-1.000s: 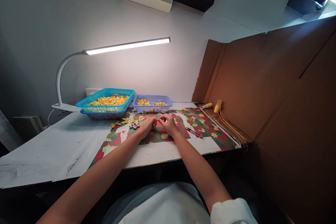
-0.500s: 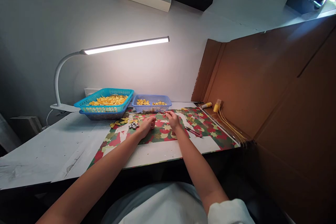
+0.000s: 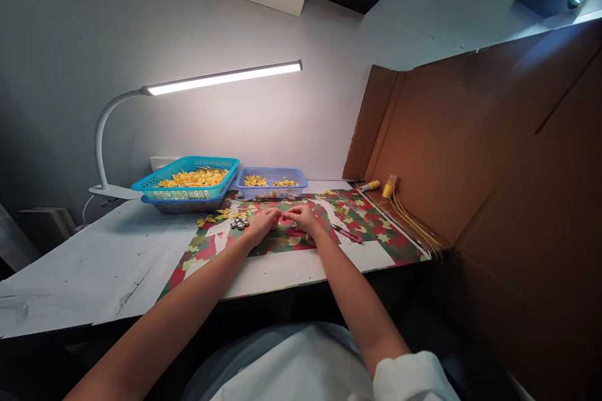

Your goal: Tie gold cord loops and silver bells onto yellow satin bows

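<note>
Above the patterned red and green sheet (image 3: 277,242), my left hand (image 3: 263,225) and my right hand (image 3: 301,218) meet at the fingertips. Both are closed in a pinch, and whatever sits between the fingers is too small to make out. Just left of my left hand lies a small pile of silver bells or beads (image 3: 239,222). Yellow ribbon bows (image 3: 214,218) are scattered beyond that pile. To the right of my right hand rest pink-handled scissors or snips (image 3: 348,234) and a little heap of gold bits (image 3: 342,213).
A turquoise basket (image 3: 188,194) full of yellow bows is stacked on a blue one at the back left. Beside it stands a lavender basket (image 3: 271,192) with more bows. A lamp (image 3: 226,78) arches overhead. Cardboard (image 3: 470,138) walls the right side, near yellow spools (image 3: 389,187) and gold cords (image 3: 414,222).
My right hand has moved left, so its fingertips now meet those of my left hand. The left hand has barely moved. The whole view has shifted slightly.
</note>
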A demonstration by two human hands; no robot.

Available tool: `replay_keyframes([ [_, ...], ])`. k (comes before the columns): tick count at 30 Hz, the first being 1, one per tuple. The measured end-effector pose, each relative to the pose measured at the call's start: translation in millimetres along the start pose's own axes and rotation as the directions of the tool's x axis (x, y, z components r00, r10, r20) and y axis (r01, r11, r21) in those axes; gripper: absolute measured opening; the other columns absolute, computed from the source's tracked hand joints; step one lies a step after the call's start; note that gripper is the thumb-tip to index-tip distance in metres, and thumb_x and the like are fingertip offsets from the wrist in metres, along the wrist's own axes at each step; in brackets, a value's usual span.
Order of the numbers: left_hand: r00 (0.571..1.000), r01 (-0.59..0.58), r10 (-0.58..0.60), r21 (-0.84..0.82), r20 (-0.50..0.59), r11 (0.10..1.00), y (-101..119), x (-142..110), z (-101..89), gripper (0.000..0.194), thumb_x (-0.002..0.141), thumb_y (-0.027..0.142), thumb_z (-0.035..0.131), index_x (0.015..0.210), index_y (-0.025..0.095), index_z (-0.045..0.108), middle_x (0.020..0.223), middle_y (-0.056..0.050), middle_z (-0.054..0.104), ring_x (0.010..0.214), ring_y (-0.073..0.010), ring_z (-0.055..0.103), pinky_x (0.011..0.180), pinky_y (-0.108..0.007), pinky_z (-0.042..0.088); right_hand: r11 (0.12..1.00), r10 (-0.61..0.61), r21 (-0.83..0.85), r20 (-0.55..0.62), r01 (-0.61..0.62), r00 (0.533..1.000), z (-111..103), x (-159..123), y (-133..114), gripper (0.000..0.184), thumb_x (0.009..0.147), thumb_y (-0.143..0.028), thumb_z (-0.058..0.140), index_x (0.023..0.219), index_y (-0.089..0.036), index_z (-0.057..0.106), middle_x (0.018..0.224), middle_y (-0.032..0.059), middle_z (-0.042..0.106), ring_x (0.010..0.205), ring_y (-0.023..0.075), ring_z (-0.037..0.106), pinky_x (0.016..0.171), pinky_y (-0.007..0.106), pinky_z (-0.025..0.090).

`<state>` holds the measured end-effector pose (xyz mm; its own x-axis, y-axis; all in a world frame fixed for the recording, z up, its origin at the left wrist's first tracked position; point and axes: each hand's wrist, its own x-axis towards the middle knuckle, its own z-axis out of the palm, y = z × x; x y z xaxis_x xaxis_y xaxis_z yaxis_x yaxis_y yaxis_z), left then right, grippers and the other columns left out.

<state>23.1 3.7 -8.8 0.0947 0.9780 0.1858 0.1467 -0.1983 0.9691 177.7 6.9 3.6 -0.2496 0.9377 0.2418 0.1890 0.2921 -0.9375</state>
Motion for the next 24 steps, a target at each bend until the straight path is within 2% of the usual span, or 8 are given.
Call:
replay_keyframes([
  [5, 0.998, 0.027, -0.021, -0.094, 0.064, 0.995, 1.3, 0.0, 0.2, 0.022, 0.066, 0.031, 0.048, 0.051, 0.022, 0.033, 0.048, 0.007, 0.027, 0.044, -0.0096, 0.024, 0.044, -0.024, 0.021, 0.999, 0.050, -0.008, -0.012, -0.050, 0.999, -1.2, 0.3, -0.8, 0.016, 0.064, -0.027, 0.058, 0.057, -0.019, 0.070, 0.064, 0.0004, 0.067, 0.066, 0.0142, 0.057, 0.055, 0.021, 0.041],
  [11, 0.998, 0.053, -0.046, -0.147, 0.048, 0.988, -1.4, 2.9, 0.1, 0.023, 0.065, 0.029, 0.048, 0.051, 0.022, 0.031, 0.047, 0.007, 0.026, 0.044, -0.0088, 0.021, 0.044, -0.024, 0.018, 0.993, 0.106, 0.047, 0.008, -0.106, 0.994, -1.5, -0.1, -4.4, 0.015, 0.062, -0.022, 0.055, 0.050, -0.019, 0.064, 0.060, 0.0002, 0.065, 0.066, 0.0145, 0.057, 0.061, 0.023, 0.042],
  [18, 0.999, 0.053, -0.050, -0.140, 0.019, 0.989, -0.2, 2.1, -0.5, 0.022, 0.067, 0.030, 0.046, 0.053, 0.023, 0.031, 0.048, 0.008, 0.025, 0.042, -0.0087, 0.022, 0.043, -0.024, 0.020, 0.991, 0.103, 0.083, 0.005, -0.103, 0.995, -1.3, -0.7, -6.6, 0.017, 0.062, -0.021, 0.054, 0.046, -0.019, 0.059, 0.055, -0.0004, 0.062, 0.065, 0.0144, 0.057, 0.066, 0.024, 0.043],
  [20, 0.999, 0.049, -0.048, -0.123, 0.006, 0.991, 1.8, 0.6, -0.6, 0.019, 0.068, 0.032, 0.047, 0.055, 0.023, 0.035, 0.049, 0.007, 0.029, 0.042, -0.0094, 0.026, 0.043, -0.024, 0.023, 0.992, 0.102, 0.073, 0.002, -0.102, 0.995, -1.7, -1.2, -6.9, 0.017, 0.063, -0.021, 0.055, 0.046, -0.019, 0.059, 0.056, -0.0002, 0.062, 0.067, 0.0147, 0.058, 0.067, 0.024, 0.043],
  [22, 0.999, -0.002, -0.001, -0.072, -0.041, 0.997, 5.0, -2.3, -0.9, 0.014, 0.068, 0.033, 0.050, 0.063, 0.022, 0.044, 0.054, 0.006, 0.038, 0.046, -0.0111, 0.035, 0.046, -0.025, 0.029, 0.992, 0.101, 0.071, -0.004, -0.100, 0.995, -2.2, -1.3, -6.5, 0.017, 0.063, -0.022, 0.055, 0.048, -0.019, 0.060, 0.058, 0.0001, 0.063, 0.068, 0.0149, 0.059, 0.067, 0.024, 0.043],
  [24, 0.980, -0.146, 0.154, 0.068, -0.123, 0.987, 9.0, -6.3, -1.2, 0.013, 0.067, 0.032, 0.054, 0.074, 0.021, 0.051, 0.068, 0.003, 0.049, 0.055, -0.0131, 0.044, 0.052, -0.026, 0.036, 0.993, 0.092, 0.072, -0.019, -0.090, 0.996, -2.7, -0.8, -5.1, 0.017, 0.064, -0.023, 0.055, 0.049, -0.019, 0.062, 0.060, 0.0004, 0.064, 0.069, 0.0151, 0.059, 0.065, 0.024, 0.043],
])
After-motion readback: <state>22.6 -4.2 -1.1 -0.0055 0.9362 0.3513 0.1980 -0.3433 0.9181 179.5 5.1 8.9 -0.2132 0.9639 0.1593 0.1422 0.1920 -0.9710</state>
